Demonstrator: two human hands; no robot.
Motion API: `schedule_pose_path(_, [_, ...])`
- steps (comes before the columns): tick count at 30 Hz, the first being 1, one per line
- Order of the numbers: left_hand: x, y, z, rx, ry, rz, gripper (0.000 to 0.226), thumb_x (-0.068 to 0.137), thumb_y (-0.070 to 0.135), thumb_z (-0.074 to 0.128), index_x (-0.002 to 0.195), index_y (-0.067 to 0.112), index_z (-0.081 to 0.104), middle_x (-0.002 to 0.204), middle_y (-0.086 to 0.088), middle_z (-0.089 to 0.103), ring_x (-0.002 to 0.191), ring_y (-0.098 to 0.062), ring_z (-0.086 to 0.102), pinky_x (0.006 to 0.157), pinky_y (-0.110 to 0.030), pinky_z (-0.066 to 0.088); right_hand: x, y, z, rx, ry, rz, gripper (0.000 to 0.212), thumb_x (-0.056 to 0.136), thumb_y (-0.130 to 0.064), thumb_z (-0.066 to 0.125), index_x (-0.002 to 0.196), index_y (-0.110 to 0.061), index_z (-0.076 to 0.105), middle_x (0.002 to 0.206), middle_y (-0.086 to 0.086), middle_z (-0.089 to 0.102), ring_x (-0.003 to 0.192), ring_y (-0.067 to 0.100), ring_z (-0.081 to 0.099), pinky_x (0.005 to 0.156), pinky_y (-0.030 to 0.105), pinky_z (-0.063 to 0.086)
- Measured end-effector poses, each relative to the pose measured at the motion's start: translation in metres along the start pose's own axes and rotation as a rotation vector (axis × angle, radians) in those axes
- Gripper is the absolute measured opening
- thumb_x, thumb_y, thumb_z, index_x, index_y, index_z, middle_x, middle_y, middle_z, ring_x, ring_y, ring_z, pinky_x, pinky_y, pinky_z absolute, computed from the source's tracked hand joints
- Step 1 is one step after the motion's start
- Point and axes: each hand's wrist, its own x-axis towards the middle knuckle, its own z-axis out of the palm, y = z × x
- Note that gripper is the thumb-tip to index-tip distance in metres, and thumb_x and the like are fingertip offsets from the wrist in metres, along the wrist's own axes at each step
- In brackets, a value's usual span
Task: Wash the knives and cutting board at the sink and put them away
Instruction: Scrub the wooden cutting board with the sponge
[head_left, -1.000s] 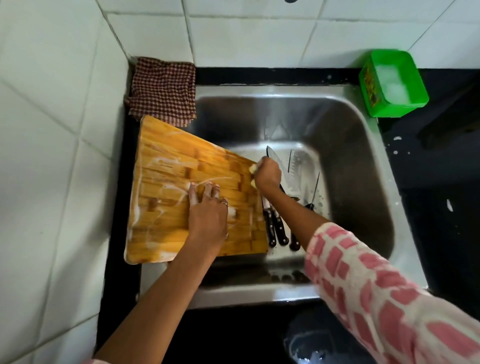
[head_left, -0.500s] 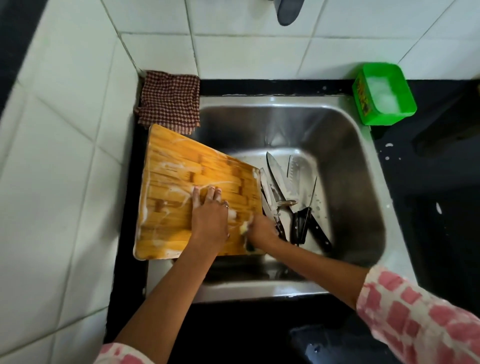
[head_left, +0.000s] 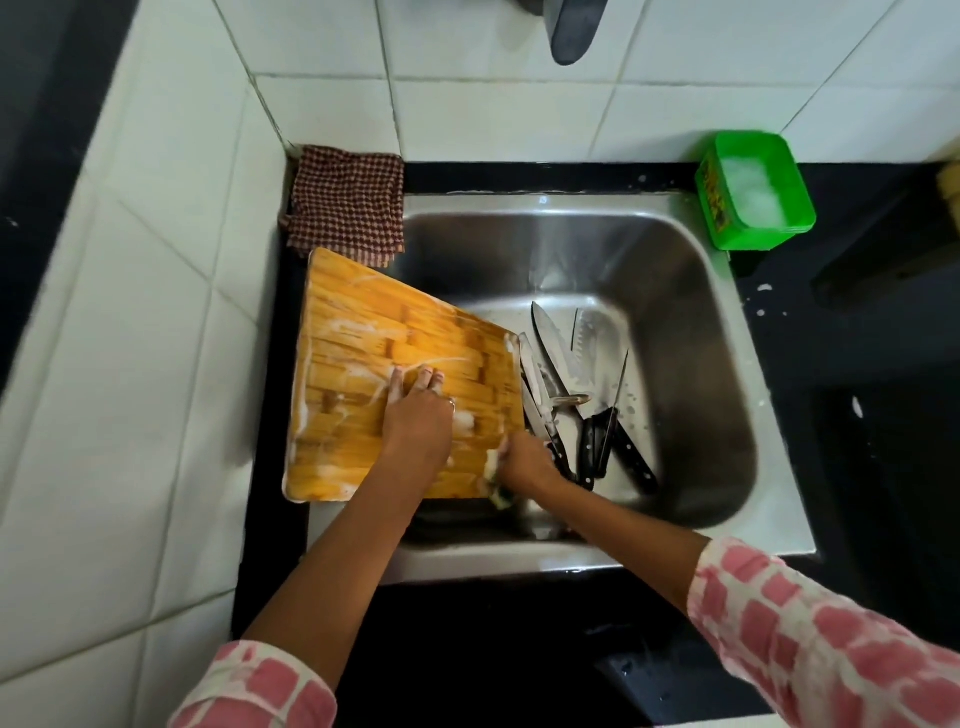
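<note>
- Over the sink's left rim, your board lies tilted, its right edge dipping into the basin, white suds streaked across the wood.
- Your left hand lies flat on the board, fingers straight and together, pressing it down.
- Your right hand is at the board's near right corner, fingers curled round a sponge that touches the board's edge.
- On the sink's floor, just right of the board, the knives lie in a loose heap, blades pointing to the back wall, black handles toward you.
- At the sink's back left corner, a checked cloth touches the board's far edge.
- At the sink's back right corner stands a green tub with foam inside.
</note>
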Motion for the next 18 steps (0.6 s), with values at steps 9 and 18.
schedule_pose_path(9, [-0.006, -0.016, -0.014, -0.007, 0.019, 0.059, 0.043, 0.095, 0.016, 0.039, 0.138, 0.018, 0.043, 0.155, -0.007, 0.019, 0.145, -0.021, 0.009, 0.116, -0.048, 0.004, -0.021, -0.030, 0.014, 0.054, -0.078, -0.033, 0.010, 0.087, -0.010, 0.060, 0.092, -0.011, 0.050, 0.091, 0.003, 0.057, 0.077, 0.016, 0.059, 0.069, 0.026, 0.055])
schedule_pose_path(18, [-0.067, -0.048, -0.007, -0.259, 0.381, -0.407, 0.054, 0.085, 0.038, 0.059, 0.134, 0.022, 0.047, 0.157, -0.010, 0.009, 0.145, -0.027, 0.001, 0.115, -0.049, 0.000, -0.060, -0.090, 0.026, 0.199, 0.101, -0.139, 0.010, 0.087, -0.021, 0.058, 0.097, -0.017, 0.060, 0.101, 0.007, 0.065, 0.092, 0.023, 0.063, 0.072, 0.025, 0.050])
